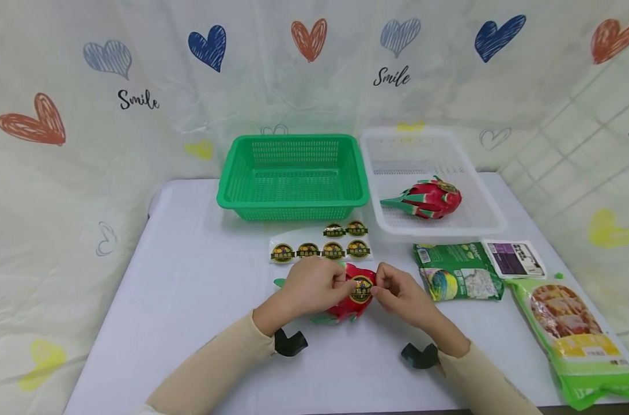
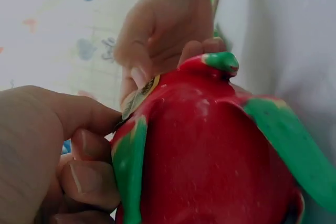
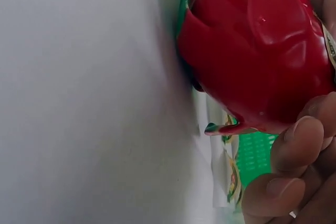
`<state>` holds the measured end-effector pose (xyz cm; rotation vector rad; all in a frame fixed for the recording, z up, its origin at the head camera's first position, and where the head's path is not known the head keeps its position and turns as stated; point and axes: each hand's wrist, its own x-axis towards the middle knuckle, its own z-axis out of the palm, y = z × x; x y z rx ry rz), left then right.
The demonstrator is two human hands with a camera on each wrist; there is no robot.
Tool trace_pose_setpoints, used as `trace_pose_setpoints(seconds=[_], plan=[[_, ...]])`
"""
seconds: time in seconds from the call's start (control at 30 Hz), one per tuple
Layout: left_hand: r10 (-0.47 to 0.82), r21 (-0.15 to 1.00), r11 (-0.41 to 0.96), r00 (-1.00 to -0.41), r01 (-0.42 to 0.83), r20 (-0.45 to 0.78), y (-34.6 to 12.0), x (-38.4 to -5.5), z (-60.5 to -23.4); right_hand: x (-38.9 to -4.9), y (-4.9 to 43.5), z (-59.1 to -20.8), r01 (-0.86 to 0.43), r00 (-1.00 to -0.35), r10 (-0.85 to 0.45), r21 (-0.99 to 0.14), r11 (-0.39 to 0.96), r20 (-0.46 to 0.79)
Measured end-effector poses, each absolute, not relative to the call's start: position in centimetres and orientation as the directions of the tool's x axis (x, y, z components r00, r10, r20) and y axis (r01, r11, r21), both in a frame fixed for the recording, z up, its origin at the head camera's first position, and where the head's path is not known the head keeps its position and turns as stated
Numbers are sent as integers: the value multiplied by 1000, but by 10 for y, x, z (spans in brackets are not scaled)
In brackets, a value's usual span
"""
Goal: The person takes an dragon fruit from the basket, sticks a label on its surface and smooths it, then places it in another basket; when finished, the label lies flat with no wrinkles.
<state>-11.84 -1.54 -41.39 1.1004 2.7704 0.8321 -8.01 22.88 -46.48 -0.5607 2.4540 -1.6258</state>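
Note:
A red dragon fruit with green scales lies on its side on the table, a round black-and-gold sticker on its upper face. My left hand holds the fruit from the left, its curled fingers against the skin and its thumb at the sticker's near edge. From the other side, my right hand grips the blunt end with bent fingers, thumb tip at the sticker's right edge. The left wrist view shows the sticker edge-on between both hands. Curled right fingers touch the fruit's skin in the right wrist view.
Behind the hands lies a sheet of round stickers. A green basket stands at the back, beside a white basket holding another stickered dragon fruit. On the right lie a green packet, a purple-labelled pack and a large food bag.

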Motion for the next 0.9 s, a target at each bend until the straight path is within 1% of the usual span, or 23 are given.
trace_pose_setpoints(seconds=[0.1, 0.27, 0.33, 0.53, 0.77, 0.9], plan=[[627, 442, 635, -757, 634, 186, -10, -116, -417, -79, 225, -465, -221, -937, -336, -910, 352, 97], [594, 389, 677, -775, 625, 213, -6, -111, -417, -77, 211, -460, -179, -978, -181, -868, 464, 105], [590, 373, 688, -779, 623, 213, -5, -110, -416, -76, 209, -459, -166, -982, -156, -863, 477, 103], [597, 347, 690, -771, 635, 222, -4, -108, -418, -74, 212, -459, -182, -972, -212, -885, 428, 98], [648, 381, 643, -737, 664, 191, -9, -111, -419, -73, 220, -462, -248, -944, -306, -883, 399, 127], [667, 407, 630, -729, 662, 153, -11, -111, -418, -73, 225, -465, -276, -928, -345, -877, 394, 138]])
